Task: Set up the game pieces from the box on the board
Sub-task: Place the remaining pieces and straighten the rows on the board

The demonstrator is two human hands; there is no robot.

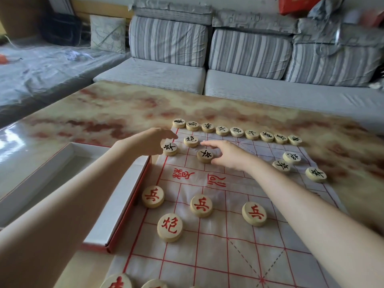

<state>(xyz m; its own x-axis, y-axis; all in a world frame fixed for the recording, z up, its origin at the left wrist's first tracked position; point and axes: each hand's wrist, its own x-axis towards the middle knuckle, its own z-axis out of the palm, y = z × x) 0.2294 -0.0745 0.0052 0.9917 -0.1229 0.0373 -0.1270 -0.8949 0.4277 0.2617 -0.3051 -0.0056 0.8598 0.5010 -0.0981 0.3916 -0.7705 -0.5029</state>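
A white cloth board point(220, 242) with red grid lines lies on the table. Black-lettered wooden discs form a row point(236, 132) along its far edge. My left hand point(152, 141) reaches over the far left corner, fingers spread, its thumb touching a black soldier disc point(170, 149). My right hand point(227, 153) hovers open, its thumb next to another black soldier disc point(205, 155). A black cannon disc point(191, 141) lies between the hands. Red discs point(201, 205) sit on the near half. The open white box point(68, 179) stands left of the board.
A grey striped sofa point(249, 57) runs behind the marble-patterned table point(116, 113). More black discs point(292, 157) lie at the board's right side. Two red discs point(118, 282) show at the bottom edge. A plastic-covered seat is at the far left.
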